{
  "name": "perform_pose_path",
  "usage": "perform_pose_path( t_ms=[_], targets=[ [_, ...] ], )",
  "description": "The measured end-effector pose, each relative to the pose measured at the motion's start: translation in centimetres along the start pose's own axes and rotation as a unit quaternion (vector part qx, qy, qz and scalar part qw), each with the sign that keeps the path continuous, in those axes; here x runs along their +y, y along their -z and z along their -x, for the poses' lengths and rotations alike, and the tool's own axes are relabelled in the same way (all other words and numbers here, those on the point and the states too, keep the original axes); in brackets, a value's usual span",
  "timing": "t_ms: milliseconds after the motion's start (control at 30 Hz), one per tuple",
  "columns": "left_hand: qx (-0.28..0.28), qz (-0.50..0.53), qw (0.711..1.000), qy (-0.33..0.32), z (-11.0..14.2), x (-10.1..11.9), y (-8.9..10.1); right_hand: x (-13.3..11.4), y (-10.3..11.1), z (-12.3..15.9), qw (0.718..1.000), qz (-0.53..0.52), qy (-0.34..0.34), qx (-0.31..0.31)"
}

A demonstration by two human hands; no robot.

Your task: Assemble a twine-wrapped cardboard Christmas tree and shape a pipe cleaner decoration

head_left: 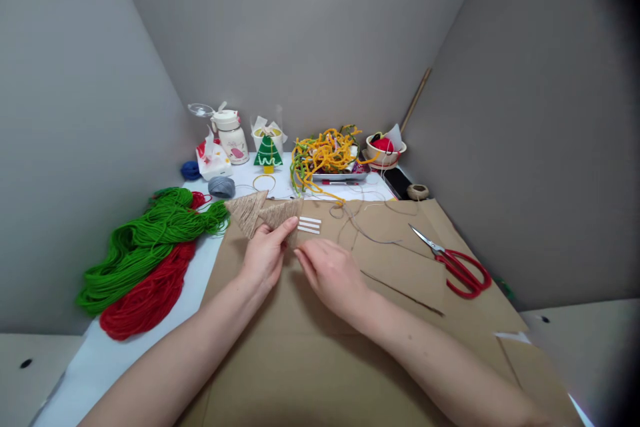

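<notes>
My left hand is closed on a twine-wrapped tree shape made of overlapping tan triangles, its thumb on the front. My right hand has its fingers pinched together beside the tree shape's lower right corner; whatever lies between the fingertips is hidden. Just right of the tree shape are three short white strips; whether they are attached to it I cannot tell. A thin dark stick lies on the cardboard to the right. Beyond it rest red-handled scissors, blades pointing away and left.
Green yarn and red yarn lie at the left. Along the back stand a grey yarn ball, a bottle, a small green felt tree, tangled yellow yarn and a bowl. A twine ball sits right.
</notes>
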State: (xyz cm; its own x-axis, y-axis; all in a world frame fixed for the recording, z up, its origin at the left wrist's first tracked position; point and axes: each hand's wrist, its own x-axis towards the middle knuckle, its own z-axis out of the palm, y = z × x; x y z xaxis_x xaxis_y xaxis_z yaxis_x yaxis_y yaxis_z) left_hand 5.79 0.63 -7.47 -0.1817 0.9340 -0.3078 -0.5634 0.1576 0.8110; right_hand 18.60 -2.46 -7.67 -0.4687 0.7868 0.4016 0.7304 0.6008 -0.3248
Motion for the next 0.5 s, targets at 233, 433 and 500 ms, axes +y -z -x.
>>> perform_pose_path(
  t_ms=[233,433,500],
  targets=[
    [-0.031,-0.059,0.997,0.04,0.3,-0.4,0.3,2.5,2.6,-1.0,0.998,-0.047,-0.014,0.025],
    [-0.062,-0.087,0.991,0.075,1.2,0.0,-0.4,4.3,4.1,-1.6,0.993,-0.106,-0.022,0.046],
    [-0.089,-0.086,0.989,0.083,1.3,-0.1,-0.4,4.9,4.4,-1.8,0.992,-0.115,-0.01,0.057]
  ],
)
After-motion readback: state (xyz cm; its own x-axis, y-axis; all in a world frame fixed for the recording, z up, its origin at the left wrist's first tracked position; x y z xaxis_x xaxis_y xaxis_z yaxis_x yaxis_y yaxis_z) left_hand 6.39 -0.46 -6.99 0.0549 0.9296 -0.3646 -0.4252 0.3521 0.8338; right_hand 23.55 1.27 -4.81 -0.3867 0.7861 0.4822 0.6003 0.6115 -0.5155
